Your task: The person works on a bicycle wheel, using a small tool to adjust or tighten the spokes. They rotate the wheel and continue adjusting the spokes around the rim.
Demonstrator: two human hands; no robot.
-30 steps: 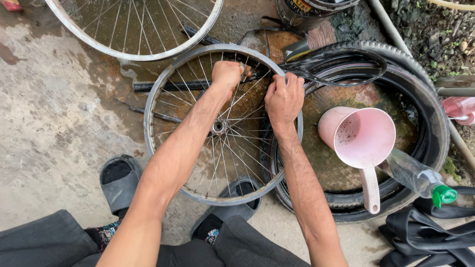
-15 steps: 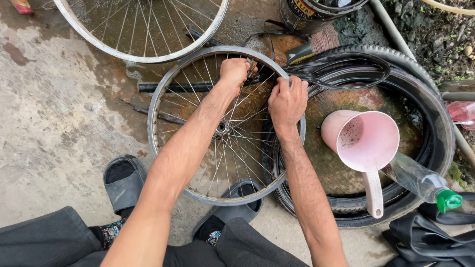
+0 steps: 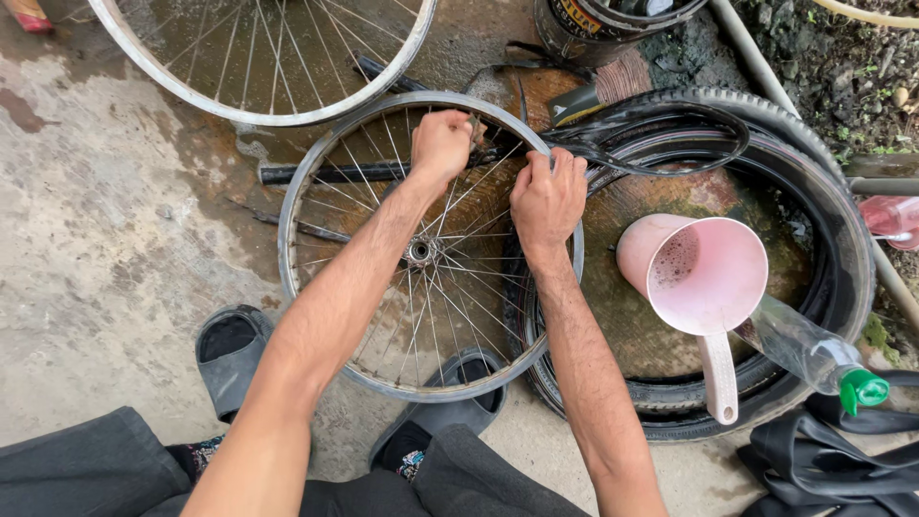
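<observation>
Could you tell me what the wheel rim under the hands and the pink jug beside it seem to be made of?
The wheel rim looks like bare metal: silvery, dull shine, thin wire spokes. The pink jug looks like moulded plastic: matte, even colour, one-piece handle. Both hands, left and right, grip the rim.

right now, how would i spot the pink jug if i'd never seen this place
Find the big black tyre lying flat on the right, holding brownish water. The pink jug sits inside it, handle toward the viewer, beside a clear bottle with a green cap. It is the only pink scoop-shaped thing there.
</observation>
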